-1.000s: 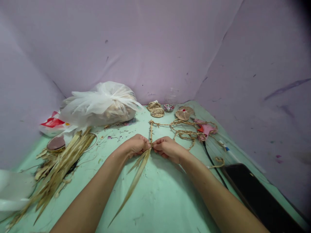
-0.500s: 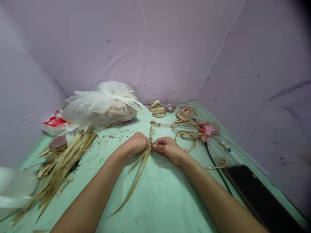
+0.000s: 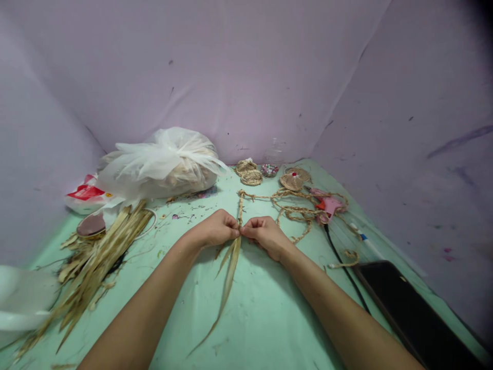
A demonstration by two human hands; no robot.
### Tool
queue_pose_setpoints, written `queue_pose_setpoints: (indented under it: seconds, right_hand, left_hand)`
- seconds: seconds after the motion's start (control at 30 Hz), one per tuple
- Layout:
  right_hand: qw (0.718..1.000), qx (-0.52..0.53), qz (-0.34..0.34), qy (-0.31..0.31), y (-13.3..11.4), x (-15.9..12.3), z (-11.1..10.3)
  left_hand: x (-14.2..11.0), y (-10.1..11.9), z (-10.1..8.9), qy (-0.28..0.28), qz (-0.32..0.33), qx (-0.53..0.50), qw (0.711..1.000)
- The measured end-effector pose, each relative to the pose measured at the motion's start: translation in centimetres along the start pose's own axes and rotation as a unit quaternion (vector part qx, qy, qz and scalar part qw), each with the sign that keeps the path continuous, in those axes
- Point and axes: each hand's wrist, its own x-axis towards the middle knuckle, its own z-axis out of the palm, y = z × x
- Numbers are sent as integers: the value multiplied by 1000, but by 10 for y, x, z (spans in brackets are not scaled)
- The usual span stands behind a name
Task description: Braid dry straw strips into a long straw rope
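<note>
Fingers of my left hand [image 3: 222, 227] pinch the near end of a braided cord [image 3: 241, 206] made of dried plant fibre. Against it, thumb and forefinger of my right hand [image 3: 264, 234] grip the same end, so the fingertips of both hands meet. From under my fingers loose dried leaf strips [image 3: 230, 272] hang toward me, one of them long and tapering. Beyond my hands the cord runs up to a bend and turns right into a loose pile of braided rope [image 3: 295, 209]. My fingertips hide the crossing of the strips.
On the left lie a bundle of dried leaf strips [image 3: 102, 270], a tied white plastic bag [image 3: 165, 167] and a white cup [image 3: 23, 298]. Coiled woven pieces [image 3: 251, 178] and a jar of beads [image 3: 270, 170] stand behind. A pink glue gun [image 3: 330, 206] and a black phone [image 3: 416, 313] are right.
The hanging leaf strips have swung to the right and now fall more steeply. Both hands stay together at the cord's end with slightly shifted fingers.
</note>
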Motion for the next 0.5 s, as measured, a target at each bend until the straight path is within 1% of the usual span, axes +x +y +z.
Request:
queue_pose_setpoints:
  seconds: [0.1,0.23,0.33,0.4,0.5]
  right_hand:
    - [1000,-19,-4,-3,1,1,1]
    - [999,-23,26,1,-2,0,3]
    - [998,-18,53,16,-7,-3,6]
    - [997,12,72,19,-9,-4,7]
    - [993,66,97,25,-10,-5,8]
  left_hand:
    - [3,-1,4,45,-20,61,997]
    - [1,4,8,103,-59,117,986]
    - [-5,15,11,134,-84,169,973]
    - [-10,26,17,158,-96,199,962]
    - [-15,41,32,184,-96,190,959]
